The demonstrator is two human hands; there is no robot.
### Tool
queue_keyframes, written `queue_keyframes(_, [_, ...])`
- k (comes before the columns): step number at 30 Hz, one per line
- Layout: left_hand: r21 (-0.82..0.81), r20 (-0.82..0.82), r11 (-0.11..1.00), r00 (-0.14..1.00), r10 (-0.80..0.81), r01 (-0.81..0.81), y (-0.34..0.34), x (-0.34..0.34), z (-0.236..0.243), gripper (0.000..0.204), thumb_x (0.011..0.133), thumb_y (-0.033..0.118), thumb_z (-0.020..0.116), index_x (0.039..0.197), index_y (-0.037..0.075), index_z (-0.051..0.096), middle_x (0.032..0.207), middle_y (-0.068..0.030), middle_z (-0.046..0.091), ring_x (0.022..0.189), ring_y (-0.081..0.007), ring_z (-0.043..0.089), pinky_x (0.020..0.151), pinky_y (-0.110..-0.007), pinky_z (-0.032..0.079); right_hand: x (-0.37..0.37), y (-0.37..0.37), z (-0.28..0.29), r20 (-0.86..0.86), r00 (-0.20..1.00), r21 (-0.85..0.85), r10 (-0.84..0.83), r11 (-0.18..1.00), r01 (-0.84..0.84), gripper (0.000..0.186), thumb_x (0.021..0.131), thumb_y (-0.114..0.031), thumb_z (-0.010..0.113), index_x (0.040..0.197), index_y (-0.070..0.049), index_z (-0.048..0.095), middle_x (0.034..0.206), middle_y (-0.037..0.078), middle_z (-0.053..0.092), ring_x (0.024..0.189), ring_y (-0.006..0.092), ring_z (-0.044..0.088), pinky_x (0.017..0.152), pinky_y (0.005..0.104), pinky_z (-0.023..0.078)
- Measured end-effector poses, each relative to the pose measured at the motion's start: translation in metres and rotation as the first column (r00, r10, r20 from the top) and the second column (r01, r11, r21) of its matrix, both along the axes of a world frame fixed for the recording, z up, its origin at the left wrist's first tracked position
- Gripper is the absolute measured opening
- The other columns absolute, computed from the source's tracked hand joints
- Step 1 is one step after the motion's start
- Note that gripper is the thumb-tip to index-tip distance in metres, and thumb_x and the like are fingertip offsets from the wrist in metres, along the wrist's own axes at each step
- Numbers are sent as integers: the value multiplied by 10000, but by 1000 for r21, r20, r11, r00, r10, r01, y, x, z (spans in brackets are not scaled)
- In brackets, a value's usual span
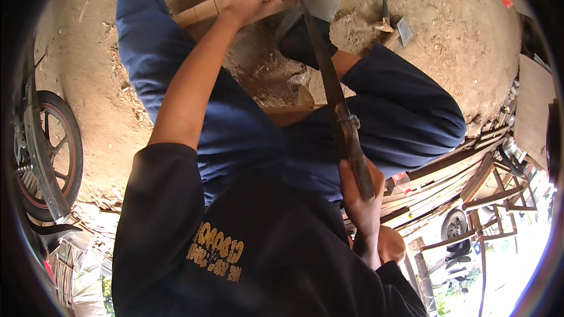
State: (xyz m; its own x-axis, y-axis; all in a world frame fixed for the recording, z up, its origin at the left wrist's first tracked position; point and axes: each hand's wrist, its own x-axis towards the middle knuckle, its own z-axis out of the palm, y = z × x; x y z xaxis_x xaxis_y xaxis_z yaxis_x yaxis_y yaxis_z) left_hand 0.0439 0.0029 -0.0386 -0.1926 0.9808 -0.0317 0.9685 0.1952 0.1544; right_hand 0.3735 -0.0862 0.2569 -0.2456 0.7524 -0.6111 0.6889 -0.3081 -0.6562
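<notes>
My left hand [244, 0] is at the far middle, its fingers curled over a piece of wood [205, 10] that lies near the ground. Several spaced lines run across the wood's side. My right hand [359, 191] is wrapped round the dark handle of a handsaw [329, 76], close to my body. The saw's long, narrow blade points away from me, its tip overlapping the wood's right end in this view. I cannot tell whether the tip touches it. A grey shoe [320, 0] on my foot stands beside the wood's right end.
A chisel-like tool [385, 6] and a tool with a flat metal head [404, 31] lie on the dirt floor [458, 41], right of my foot. Wood chips are scattered around. A motorbike wheel [56, 152] stands at left; stacked planks [458, 170] lie at right.
</notes>
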Motion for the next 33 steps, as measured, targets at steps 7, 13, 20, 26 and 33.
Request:
queue_keyframes(7, [-21, -12, 1000, 1000, -20, 19, 3, 3, -5, 664, 878, 641, 572, 1276, 110, 554, 1170, -178, 619, 1082, -334, 627, 902, -460, 507, -18, 9, -25, -83, 996, 33, 20, 999, -17, 109, 928, -40, 609, 841, 21, 588, 611, 17, 481, 601, 47, 401, 514, 280, 362])
queue_keyframes(13, [-59, -9, 998, 1000, -1, 1, 0, -1, -3, 690, 855, 649, 597, 1268, 97, 564, 1171, -184, 620, 1079, -355, 626, 890, -446, 518, -21, 10, -31, -74, 996, 68, 42, 997, -37, 118, 931, -45, 604, 838, 24, 586, 609, 30, 489, 592, 63, 412, 520, 280, 377])
queue_keyframes(20, [-56, 15, 998, 1000, -5, 6, 1, 2, 3, 685, 846, 643, 616, 1245, 88, 571, 1127, -189, 623, 1048, -360, 631, 887, -447, 517, -5, -2, -5, -69, 998, 63, 15, 998, -11, 187, 936, -74, 618, 790, 18, 547, 597, 24, 469, 576, 66, 397, 502, 292, 352])
queue_keyframes(26, [-90, 48, 996, 999, 6, -2, 7, -2, 7, 705, 841, 653, 613, 1250, 80, 572, 1111, -198, 625, 1042, -362, 632, 899, -453, 512, -27, 17, -43, -121, 993, 23, 5, 1000, -2, 137, 938, -74, 612, 845, 25, 591, 598, 30, 482, 570, 62, 398, 504, 276, 359])
queue_keyframes(33, [-63, 40, 998, 999, 9, -7, 4, -3, 1, 730, 817, 673, 625, 1259, 94, 580, 1121, -204, 629, 1050, -379, 629, 908, -457, 508, 1, 8, -10, -108, 994, 22, 12, 1000, -10, 93, 933, -50, 607, 919, 41, 623, 620, 16, 501, 605, 51, 423, 521, 267, 368])
